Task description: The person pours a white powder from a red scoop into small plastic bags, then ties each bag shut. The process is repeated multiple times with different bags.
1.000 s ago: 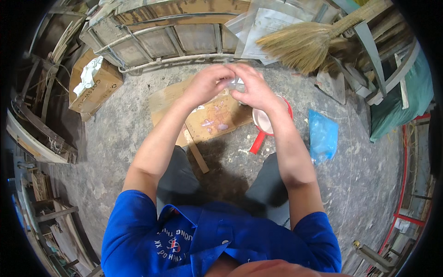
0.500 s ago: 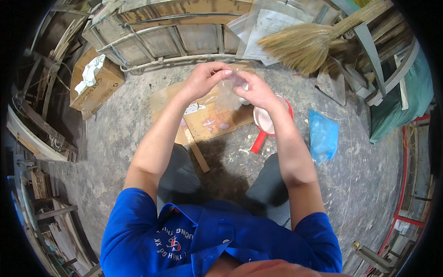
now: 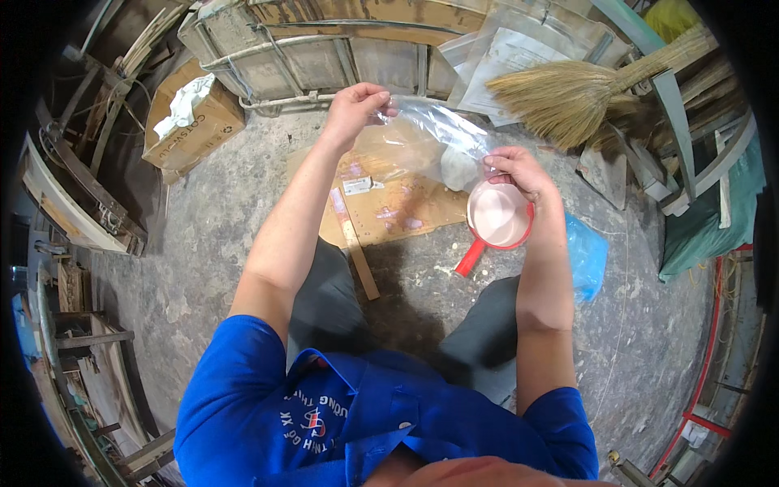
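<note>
A clear plastic sheet or bag (image 3: pixel 442 126) is stretched between my two hands, above a piece of cardboard on the floor. My left hand (image 3: pixel 359 112) pinches its left end, and my right hand (image 3: pixel 519 170) pinches its right end. Through the plastic a round whitish object (image 3: pixel 459 168) shows; its kind is unclear. Below my right hand stands a red pan (image 3: pixel 501 215) with pale contents and a red handle pointing toward me. On the stained cardboard (image 3: pixel 434 213) lie a small white packet (image 3: pixel 362 186) and a flat wooden stick (image 3: pixel 359 258), which reaches past the cardboard's near edge.
A blue plastic bag (image 3: pixel 586 258) lies right of my right forearm. A straw broom (image 3: pixel 560 89) leans at the far right by metal frames and a green sack (image 3: pixel 706 215). At far left is a cardboard box (image 3: pixel 195 130) with white cloth. Wooden frames line the left side.
My hands have moved apart, the left slightly up and the right rightward and down. The crumpled clear plastic is now spread out between them. The view has shifted slightly.
</note>
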{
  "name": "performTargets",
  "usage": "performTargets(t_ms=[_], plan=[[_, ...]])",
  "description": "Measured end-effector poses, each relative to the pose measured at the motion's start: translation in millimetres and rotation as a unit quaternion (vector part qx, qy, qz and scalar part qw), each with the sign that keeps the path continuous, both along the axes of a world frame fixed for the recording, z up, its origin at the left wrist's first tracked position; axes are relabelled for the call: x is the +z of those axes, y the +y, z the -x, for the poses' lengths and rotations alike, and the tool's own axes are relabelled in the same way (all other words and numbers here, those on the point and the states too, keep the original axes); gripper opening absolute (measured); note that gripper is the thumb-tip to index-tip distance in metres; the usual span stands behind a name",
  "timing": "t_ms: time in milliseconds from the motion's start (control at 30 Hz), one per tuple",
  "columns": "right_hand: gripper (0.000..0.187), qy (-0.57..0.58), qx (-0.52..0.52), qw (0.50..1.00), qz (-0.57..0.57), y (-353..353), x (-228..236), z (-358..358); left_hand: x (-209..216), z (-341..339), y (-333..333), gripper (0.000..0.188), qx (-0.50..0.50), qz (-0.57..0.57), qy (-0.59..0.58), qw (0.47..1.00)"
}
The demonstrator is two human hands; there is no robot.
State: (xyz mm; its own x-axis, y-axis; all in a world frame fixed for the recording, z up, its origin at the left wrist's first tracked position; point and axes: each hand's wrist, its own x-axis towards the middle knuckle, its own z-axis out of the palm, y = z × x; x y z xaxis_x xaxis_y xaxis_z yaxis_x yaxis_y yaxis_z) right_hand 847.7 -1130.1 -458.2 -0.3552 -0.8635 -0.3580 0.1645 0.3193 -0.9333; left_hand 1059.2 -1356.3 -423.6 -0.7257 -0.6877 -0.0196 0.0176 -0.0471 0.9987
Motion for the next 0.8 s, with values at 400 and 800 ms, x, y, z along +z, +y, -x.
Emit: performTargets(t_ms=[400, 800], plan=[[0.02, 0.236, -0.074, 0.959, 0.139, -20, 6, -11, -12, 27, 28, 0.032, 0.082, 0.274, -0.06, 0.956], [0.025, 0.283, 0.048, 0.95, 0.124, -34, 6, -42, -7, 39, 59, 0.027, -0.25, 0.108, -0.015, 0.962]])
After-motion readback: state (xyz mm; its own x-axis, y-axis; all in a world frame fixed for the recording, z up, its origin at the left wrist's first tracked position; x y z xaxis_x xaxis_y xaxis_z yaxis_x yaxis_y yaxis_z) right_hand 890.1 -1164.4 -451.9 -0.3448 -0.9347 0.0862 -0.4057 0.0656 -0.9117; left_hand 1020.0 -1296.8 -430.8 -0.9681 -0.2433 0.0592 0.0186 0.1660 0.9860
